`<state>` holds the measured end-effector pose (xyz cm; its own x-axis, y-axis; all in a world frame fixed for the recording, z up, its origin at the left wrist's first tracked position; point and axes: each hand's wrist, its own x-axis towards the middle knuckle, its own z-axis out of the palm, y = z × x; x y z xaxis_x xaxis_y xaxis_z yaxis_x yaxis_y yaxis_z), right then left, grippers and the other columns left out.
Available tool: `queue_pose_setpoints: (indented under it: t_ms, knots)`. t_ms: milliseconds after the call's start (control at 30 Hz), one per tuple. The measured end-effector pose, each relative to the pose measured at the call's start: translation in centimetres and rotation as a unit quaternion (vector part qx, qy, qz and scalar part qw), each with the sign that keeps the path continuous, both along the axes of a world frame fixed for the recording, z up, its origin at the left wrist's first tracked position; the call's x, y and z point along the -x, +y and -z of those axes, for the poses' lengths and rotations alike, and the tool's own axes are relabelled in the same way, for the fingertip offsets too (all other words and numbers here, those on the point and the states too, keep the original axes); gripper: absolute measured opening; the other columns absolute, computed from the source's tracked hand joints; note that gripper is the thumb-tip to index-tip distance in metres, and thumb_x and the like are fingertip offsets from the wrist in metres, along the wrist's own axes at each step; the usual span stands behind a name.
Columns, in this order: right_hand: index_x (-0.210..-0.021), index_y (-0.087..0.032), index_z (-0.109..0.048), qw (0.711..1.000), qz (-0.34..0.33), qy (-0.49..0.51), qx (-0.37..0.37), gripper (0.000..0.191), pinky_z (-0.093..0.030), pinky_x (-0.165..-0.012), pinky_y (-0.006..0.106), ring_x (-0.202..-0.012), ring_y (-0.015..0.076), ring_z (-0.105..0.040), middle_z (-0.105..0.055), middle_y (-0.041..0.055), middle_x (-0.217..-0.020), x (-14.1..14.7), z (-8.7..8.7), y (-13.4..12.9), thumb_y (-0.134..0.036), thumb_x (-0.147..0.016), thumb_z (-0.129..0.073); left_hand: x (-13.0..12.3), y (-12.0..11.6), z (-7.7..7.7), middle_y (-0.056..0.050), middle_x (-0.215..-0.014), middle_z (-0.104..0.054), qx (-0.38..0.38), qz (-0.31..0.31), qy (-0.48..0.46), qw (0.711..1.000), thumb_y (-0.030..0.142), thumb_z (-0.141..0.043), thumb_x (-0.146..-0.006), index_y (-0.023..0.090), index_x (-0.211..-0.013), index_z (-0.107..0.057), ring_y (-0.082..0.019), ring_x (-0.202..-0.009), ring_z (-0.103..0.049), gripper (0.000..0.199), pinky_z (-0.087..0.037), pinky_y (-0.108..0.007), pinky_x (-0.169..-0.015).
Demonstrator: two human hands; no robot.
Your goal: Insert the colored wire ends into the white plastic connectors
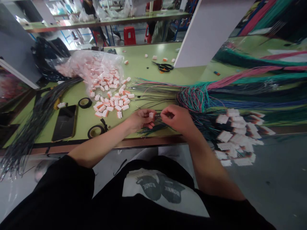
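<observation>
Between its thumb and fingers, my left hand (143,119) holds a small white and orange connector housing (151,115). Close on its right, my right hand (177,118) is pinched over thin wires; a wire seems to be in its fingertips, though the exact grip is too small to make out. Loose wire ends (153,84) in black, pink and green fan out beyond both hands. They run from a tangled wire bundle (194,95) on the green table (134,127). More loose connector housings (112,103) lie in a pile to the left.
A clear plastic bag (96,62) spills housings. Nearer are tape rolls (85,102) and a phone (64,123). Black scissors (163,66) lie farther back. Wired connectors (237,137) hang over the table edge at right; dark wires (40,118) hang at left. A white partition (203,32) stands behind.
</observation>
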<state>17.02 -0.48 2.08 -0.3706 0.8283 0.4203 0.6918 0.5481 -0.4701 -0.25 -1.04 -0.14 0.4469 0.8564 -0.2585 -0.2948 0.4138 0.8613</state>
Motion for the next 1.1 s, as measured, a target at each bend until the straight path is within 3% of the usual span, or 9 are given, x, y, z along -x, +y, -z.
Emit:
queue_pose_setpoints:
  t_ms: [567, 800, 1000, 1100]
  knots:
    - [-0.065, -0.02, -0.056, 0.996, 0.009, -0.069, -0.048, 0.012, -0.035, -0.062, 0.026, -0.065, 0.015, -0.05, -0.058, 0.0024, -0.066, 0.9, 0.8, -0.3, -0.021, -0.074, -0.048, -0.2, -0.4, -0.6, 0.003, -0.059, -0.057, 0.017, -0.03, 0.048, 0.998, 0.003, -0.058, -0.075, 0.009, -0.095, -0.054, -0.005, -0.042, -0.054, 0.021, -0.042, -0.017, -0.043]
    - [-0.065, -0.019, -0.058, 0.999, -0.007, -0.052, -0.002, 0.013, -0.035, -0.062, 0.026, -0.065, 0.0146, -0.049, -0.058, 0.0024, -0.066, 1.2, 1.4, -0.3, -0.02, -0.074, -0.048, 0.2, -0.6, -0.8, 0.004, -0.058, -0.057, -0.002, -0.003, 0.067, 0.998, 0.008, -0.066, -0.071, 0.006, -0.097, -0.058, -0.005, -0.04, -0.054, 0.027, -0.042, -0.018, -0.041]
    - [-0.066, -0.018, -0.062, 0.996, -0.005, 0.015, 0.087, 0.014, -0.035, -0.056, 0.023, -0.059, 0.0118, -0.051, -0.062, 0.0006, -0.063, 0.8, 1.8, -0.2, -0.022, -0.073, -0.051, 0.3, -0.3, -0.6, 0.003, -0.054, -0.057, 0.006, 0.013, 0.089, 0.996, 0.008, -0.068, -0.068, 0.004, -0.104, -0.058, -0.007, -0.04, -0.054, 0.037, -0.043, -0.018, -0.042]
    - [-0.065, -0.017, -0.062, 0.996, 0.003, 0.027, 0.088, 0.013, -0.035, -0.055, 0.022, -0.057, 0.011, -0.05, -0.062, -0.0001, -0.061, 0.5, 1.7, -0.2, -0.021, -0.071, -0.052, 0.2, -0.2, -0.6, 0.002, -0.053, -0.058, 0.007, 0.012, 0.089, 0.996, 0.008, -0.068, -0.068, 0.003, -0.106, -0.058, -0.007, -0.04, -0.054, 0.039, -0.042, -0.018, -0.041]
